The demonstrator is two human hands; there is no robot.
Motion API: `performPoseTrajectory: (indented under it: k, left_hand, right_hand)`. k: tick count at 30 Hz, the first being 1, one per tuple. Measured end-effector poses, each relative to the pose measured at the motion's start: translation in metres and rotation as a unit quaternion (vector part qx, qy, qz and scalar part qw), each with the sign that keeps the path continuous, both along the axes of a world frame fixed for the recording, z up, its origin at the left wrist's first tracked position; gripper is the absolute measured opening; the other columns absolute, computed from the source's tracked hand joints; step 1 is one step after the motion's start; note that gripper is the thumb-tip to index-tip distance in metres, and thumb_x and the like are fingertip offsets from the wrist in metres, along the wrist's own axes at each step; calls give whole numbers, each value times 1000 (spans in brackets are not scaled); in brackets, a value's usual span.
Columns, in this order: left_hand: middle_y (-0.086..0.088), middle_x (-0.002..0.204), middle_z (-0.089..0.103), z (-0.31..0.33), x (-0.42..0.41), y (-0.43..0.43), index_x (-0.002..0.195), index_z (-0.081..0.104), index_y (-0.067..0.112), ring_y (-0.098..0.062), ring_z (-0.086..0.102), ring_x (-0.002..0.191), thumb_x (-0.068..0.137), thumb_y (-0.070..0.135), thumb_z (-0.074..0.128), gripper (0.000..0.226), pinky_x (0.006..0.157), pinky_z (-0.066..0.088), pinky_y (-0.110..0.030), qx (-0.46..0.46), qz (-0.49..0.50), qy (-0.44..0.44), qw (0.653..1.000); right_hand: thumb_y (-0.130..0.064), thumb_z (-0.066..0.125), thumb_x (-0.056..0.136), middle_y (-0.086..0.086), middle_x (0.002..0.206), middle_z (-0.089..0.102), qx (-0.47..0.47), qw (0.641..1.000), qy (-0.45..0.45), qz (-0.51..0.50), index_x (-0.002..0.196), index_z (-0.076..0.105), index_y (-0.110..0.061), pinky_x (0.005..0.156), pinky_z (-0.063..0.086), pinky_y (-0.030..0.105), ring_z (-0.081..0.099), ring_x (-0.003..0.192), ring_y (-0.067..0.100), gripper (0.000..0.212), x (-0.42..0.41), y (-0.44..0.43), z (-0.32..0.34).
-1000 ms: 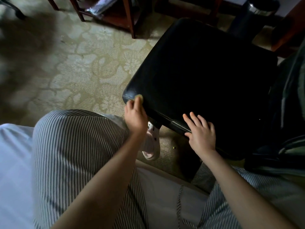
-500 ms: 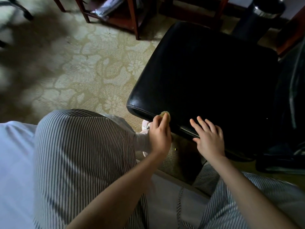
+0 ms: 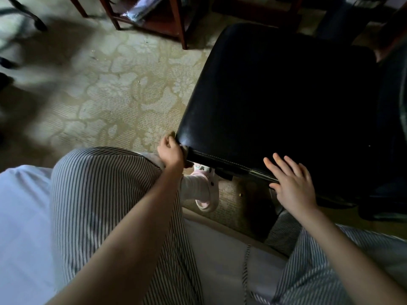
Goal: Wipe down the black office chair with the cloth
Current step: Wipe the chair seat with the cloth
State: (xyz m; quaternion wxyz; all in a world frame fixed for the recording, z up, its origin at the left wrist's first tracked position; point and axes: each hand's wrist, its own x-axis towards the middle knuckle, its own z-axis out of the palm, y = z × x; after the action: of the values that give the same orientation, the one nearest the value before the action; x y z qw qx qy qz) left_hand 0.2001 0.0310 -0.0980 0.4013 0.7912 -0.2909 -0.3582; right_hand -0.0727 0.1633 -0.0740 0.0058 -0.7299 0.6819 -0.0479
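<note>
The left grip [image 3: 170,154] is curled round a small yellowish cloth [image 3: 171,135] and presses it on the near left corner of the chair [image 3: 275,102]; only a tip of the cloth shows above the fingers. Half a second ago this grip was midway along the front edge, close to the right one; it has slid out to the corner. The right grip [image 3: 293,183] holds nothing and lies flat, fingers spread, on the front edge as before.

The chair stands on a patterned carpet [image 3: 99,95], with red wooden legs [image 3: 176,18] beyond it. Striped trousers [image 3: 99,205] fill the foreground over a white sheet [image 3: 22,216], and a pale slipper [image 3: 207,194] shows under the seat edge. The left forearm hides part of that foot. The chair's right side is lost in shadow, and a dark round thing [image 3: 334,23] at the top is cut off.
</note>
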Motion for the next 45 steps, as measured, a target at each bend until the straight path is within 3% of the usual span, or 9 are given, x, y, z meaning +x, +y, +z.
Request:
performPoseTrajectory:
  k: [3, 5, 11, 16, 24, 33, 36, 39, 45]
  left_hand:
    - [-17, 105, 62, -11, 8, -1, 101, 62, 10, -33, 59, 97, 92, 22, 41, 27, 95, 46, -44, 82, 94, 122, 985]
    - [-16, 101, 62, -19, 3, 2, 97, 59, 14, -37, 60, 100, 90, 26, 40, 24, 95, 47, -49, 66, 127, 145, 979]
    - [-11, 116, 58, -10, -35, 27, 126, 50, 3, -24, 54, 111, 97, 12, 40, 32, 98, 41, -29, -84, 161, 73, 981]
    - [-16, 135, 41, -1, -57, 35, 134, 41, 5, -25, 41, 123, 98, 15, 41, 37, 94, 30, -19, -64, 149, 60, 985]
    - [-2, 127, 33, 11, -92, 73, 133, 40, 8, -4, 37, 106, 97, 11, 45, 37, 79, 23, 9, -112, -60, 32, 991]
    - [2, 116, 37, 6, -56, 17, 128, 53, 12, -7, 42, 104, 96, 14, 48, 32, 87, 30, 1, -143, -93, -26, 985]
    - [-5, 124, 38, 2, -60, 18, 136, 46, 12, -11, 41, 113, 97, 16, 47, 39, 97, 33, -12, -153, -142, -54, 976]
    - [-15, 131, 37, -3, -70, 33, 137, 45, 7, -12, 36, 117, 96, 12, 48, 41, 99, 32, -13, -182, -212, -111, 954]
    - [-19, 115, 52, -6, -94, 80, 125, 56, 1, -24, 48, 103, 93, 13, 45, 36, 90, 39, -27, -279, -389, -199, 855]
  right_hand:
    - [-6, 87, 57, 12, 134, 54, -12, 1000, 8, 0, 132, 54, -16, 95, 41, 56, 51, 122, 36, 82, 4, 1, 0]
    - [-5, 87, 57, 13, 133, 55, -12, 1000, 14, 3, 131, 56, -14, 93, 42, 57, 52, 121, 38, 81, 6, -1, 0]
    - [-1, 87, 55, 14, 132, 55, 4, 1000, 9, -9, 130, 56, -13, 93, 41, 59, 52, 120, 39, 81, 10, -1, 1]
    - [2, 87, 53, 16, 131, 56, 15, 999, 0, -28, 128, 58, -12, 92, 40, 61, 53, 119, 41, 82, 21, -5, 2]
    - [-5, 88, 55, 16, 133, 55, 34, 997, -3, -62, 131, 55, -12, 92, 41, 60, 52, 120, 40, 82, 50, -12, 6]
    - [-27, 87, 62, 14, 133, 55, 44, 998, -13, -53, 132, 54, -13, 92, 44, 53, 53, 120, 36, 79, 51, -26, 22]
    - [-40, 72, 79, 9, 154, 27, 117, 989, -5, -89, 148, 28, -18, 109, 27, 48, 27, 140, 30, 85, 49, -24, 30]
    - [-47, 55, 89, 1, 159, 0, 188, 975, -19, -115, 151, 0, -24, 115, 13, 40, 1, 146, 22, 86, 52, -26, 32]
    - [-31, 63, 88, -1, 159, 11, 162, 975, -46, -145, 151, 11, -26, 113, 18, 41, 8, 145, 20, 82, 61, -30, 31]
